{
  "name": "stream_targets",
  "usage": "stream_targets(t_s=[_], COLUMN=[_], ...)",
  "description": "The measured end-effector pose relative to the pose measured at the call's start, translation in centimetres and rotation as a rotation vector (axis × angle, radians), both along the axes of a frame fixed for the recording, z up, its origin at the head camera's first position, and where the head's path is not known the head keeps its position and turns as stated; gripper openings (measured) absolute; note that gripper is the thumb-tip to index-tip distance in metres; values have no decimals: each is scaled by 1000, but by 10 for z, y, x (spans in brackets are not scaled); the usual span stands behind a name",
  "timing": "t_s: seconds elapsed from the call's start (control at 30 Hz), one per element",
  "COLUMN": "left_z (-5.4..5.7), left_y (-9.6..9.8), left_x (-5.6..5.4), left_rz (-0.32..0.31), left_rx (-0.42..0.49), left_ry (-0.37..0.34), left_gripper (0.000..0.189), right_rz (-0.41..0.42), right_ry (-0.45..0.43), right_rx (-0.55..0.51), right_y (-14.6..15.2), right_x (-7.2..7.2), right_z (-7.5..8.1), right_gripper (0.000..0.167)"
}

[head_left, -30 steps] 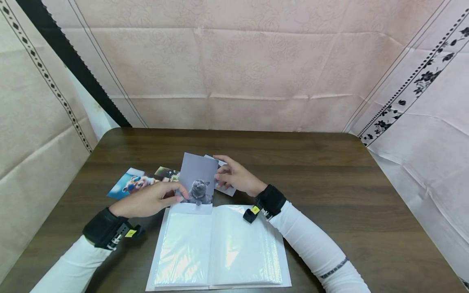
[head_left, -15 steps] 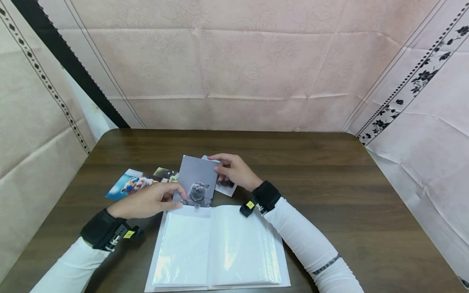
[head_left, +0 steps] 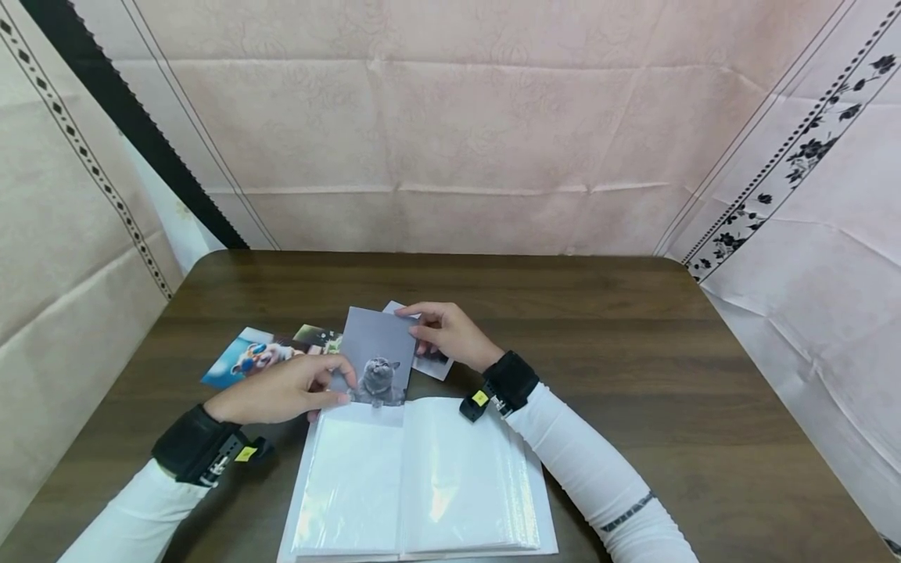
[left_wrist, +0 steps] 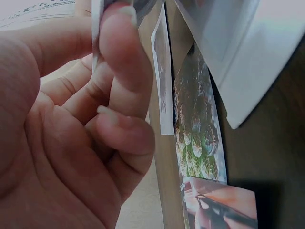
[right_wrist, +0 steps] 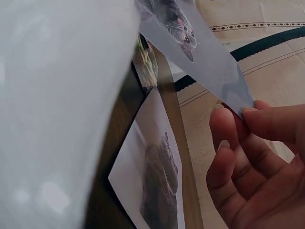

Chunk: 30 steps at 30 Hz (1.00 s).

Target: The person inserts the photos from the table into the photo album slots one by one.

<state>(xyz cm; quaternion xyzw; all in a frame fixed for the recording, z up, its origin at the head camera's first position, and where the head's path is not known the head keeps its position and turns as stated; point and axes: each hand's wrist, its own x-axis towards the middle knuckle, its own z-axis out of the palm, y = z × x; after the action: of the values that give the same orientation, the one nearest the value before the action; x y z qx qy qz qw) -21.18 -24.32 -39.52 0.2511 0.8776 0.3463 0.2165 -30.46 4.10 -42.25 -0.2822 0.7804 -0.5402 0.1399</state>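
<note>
A grey photo (head_left: 371,336) of a cat stands above the top edge of the open photo album (head_left: 352,485). My left hand (head_left: 285,385) pinches its lower left edge; in the left wrist view the photo's rim shows between thumb and fingers. At the upper right corner, my right hand (head_left: 454,335) pinches it between thumb and fingertips, as the right wrist view shows. The photo's bottom edge meets the top of the left clear sleeve (head_left: 355,469); whether it is inside cannot be told.
Behind the held photo lies another cat photo (right_wrist: 159,176) on the brown table (head_left: 633,375). A blue-edged photo (head_left: 228,362) and a dark green photo (head_left: 320,338) lie to the left, partly covered by my left hand.
The cat photo has come down slightly toward the album's left page. My right hand has shifted a little left, onto the photo's upper corner. The left hand has barely moved.
</note>
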Motion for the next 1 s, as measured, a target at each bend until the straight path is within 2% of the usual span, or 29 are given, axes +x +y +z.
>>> stream_targets(t_s=[0.3,0.53,1.0], left_z=[-1,-3,1], left_y=[-3,-2,-3], left_x=[0,2,-1], left_rz=[34,8,-16], left_rx=[52,38,47], left_ry=[16,11,11], left_gripper=[30,14,16], right_rz=[28,40,69], right_ry=[-78,-81,-72], right_rx=[-19,-5,-24], right_y=[-1,0,0], right_x=[3,5,5], right_z=[-3,-5,-1], right_gripper=[35,35,35])
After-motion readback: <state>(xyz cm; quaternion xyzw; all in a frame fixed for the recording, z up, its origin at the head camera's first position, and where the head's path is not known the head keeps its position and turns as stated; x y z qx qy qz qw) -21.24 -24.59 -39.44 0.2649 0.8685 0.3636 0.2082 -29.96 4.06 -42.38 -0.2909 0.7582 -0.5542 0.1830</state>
